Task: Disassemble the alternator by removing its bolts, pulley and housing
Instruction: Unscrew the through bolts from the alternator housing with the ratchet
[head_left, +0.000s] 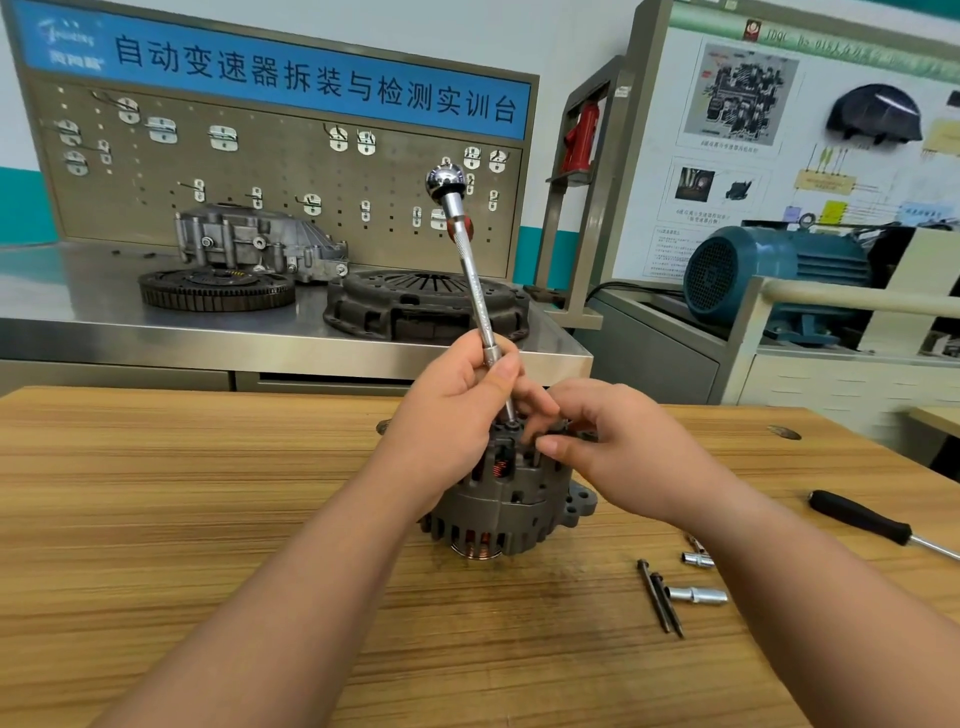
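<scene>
A grey alternator (506, 506) stands on the wooden table (208, 493), copper windings showing through its slots. My left hand (452, 410) grips the lower shaft of a long chrome driver (470, 275) with a ball-shaped top, its tip set on a bolt at the alternator's top. My right hand (618, 452) rests on the top right of the housing, fingers curled against it, thumb pointing left. The top face of the alternator is mostly hidden by both hands.
Two long dark bolts (661, 603), a chrome socket (698, 595) and a smaller socket piece (696, 555) lie on the table to the right. A black-handled screwdriver (872, 522) lies farther right. Behind, a steel bench carries a clutch cover (423, 306), flywheel (215, 288) and gearbox housing (254, 241).
</scene>
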